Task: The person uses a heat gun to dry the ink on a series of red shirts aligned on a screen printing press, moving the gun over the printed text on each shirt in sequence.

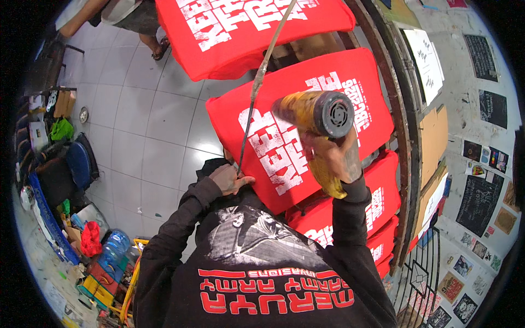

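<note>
My right hand [334, 153] grips a worn yellow-and-black heat gun [313, 111], held above a red T-shirt [229, 108] stretched over a flat board. White block letters are printed on this shirt. The gun's round, vented rear faces up, its front end points left, and its lower part hangs beneath my hand. At the shirt's near left edge, my left hand [231, 179] is closed around a dark cord [247, 135], thumb extended against the red fabric. The cord rises past a taped, thicker section and leaves the view at the top. What lies directly under the gun is hidden.
More printed red shirts lie on boards beyond [229, 61] and nearer me [381, 197], beside a dark metal rail [404, 164]. Another person's leg and sandalled foot [159, 47] are at upper left. A blue chair [80, 160], a water bottle [117, 242] and a yellow frame [133, 283] stand left.
</note>
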